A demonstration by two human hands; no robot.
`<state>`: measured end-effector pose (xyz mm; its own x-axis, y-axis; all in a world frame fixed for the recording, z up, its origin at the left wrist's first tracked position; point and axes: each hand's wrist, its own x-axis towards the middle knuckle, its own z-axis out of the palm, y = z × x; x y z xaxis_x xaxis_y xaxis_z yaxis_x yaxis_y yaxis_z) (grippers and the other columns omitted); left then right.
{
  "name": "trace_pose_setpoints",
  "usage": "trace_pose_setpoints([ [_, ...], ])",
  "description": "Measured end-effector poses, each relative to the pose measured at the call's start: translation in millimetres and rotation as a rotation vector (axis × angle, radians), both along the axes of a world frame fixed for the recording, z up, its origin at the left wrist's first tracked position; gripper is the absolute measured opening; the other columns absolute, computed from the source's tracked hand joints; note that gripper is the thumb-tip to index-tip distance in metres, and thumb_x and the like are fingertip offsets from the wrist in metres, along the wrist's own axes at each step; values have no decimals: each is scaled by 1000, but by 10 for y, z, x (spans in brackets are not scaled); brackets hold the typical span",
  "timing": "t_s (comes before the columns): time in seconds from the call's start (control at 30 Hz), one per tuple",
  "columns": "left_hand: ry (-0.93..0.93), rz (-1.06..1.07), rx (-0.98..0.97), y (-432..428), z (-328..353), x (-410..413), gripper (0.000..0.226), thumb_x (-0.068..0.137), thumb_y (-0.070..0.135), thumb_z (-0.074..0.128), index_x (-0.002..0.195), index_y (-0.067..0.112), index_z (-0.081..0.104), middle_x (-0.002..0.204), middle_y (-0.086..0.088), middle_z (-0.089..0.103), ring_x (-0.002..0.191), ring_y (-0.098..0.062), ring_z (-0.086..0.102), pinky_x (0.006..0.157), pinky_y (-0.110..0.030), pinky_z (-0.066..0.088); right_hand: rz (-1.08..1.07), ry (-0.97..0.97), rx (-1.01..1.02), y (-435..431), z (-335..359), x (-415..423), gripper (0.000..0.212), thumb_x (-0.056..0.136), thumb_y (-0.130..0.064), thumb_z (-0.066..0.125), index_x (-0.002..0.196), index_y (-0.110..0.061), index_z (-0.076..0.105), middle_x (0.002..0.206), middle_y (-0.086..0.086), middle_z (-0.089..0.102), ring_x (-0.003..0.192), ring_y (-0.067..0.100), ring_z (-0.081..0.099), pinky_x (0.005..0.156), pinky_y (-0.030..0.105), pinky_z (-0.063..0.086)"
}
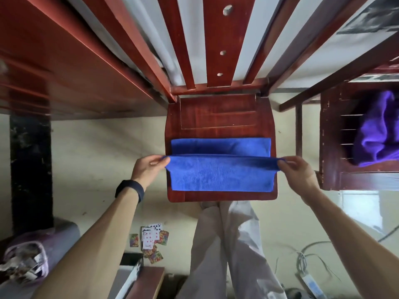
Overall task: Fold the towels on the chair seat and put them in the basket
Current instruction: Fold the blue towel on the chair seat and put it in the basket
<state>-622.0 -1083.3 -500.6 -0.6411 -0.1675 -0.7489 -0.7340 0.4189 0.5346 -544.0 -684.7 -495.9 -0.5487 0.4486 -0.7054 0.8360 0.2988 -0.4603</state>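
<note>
A blue towel (220, 171) lies across the front half of the red-brown wooden chair seat (218, 117). A fold of it is lifted into a ridge across its middle. My left hand (149, 169) pinches the left end of that ridge. At the right end, my right hand (299, 171) pinches it the same way. A wire basket (349, 137) sits on a second wooden chair to the right, with a purple towel (380, 132) bunched in it.
A red wooden table (64, 67) stands at the left with a black leg (30, 169). Playing cards (151, 240) lie scattered on the pale floor near my legs (226, 244). Cables (306, 255) lie at the lower right, and a bag (26, 260) sits at the lower left.
</note>
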Motion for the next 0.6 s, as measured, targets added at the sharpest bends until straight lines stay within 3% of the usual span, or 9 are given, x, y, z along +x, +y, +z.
trace_pose_setpoints([
  [0.1,40,56,-27,41,-264,-139,8,82,29,78,88,27,73,89,3,74,87,-15,69,88,-33,53,-33,33,1,24,-257,-166,11,79,-51,61,85,-43,64,96,-5,75,89,25,72,87,50,57],
  [0.27,113,61,-57,129,-563,-265,8,84,26,76,91,24,72,84,2,72,77,-15,67,78,-29,53,-66,60,7,42,-480,-322,5,79,-50,60,82,-51,63,97,-11,72,86,26,71,80,51,60],
  [0.6,151,70,-179,192,-813,-326,6,81,32,74,79,31,69,80,6,70,84,-23,70,82,-43,58,-39,67,103,14,-631,-459,5,89,-40,61,90,-40,66,92,-12,71,77,25,71,70,48,61],
])
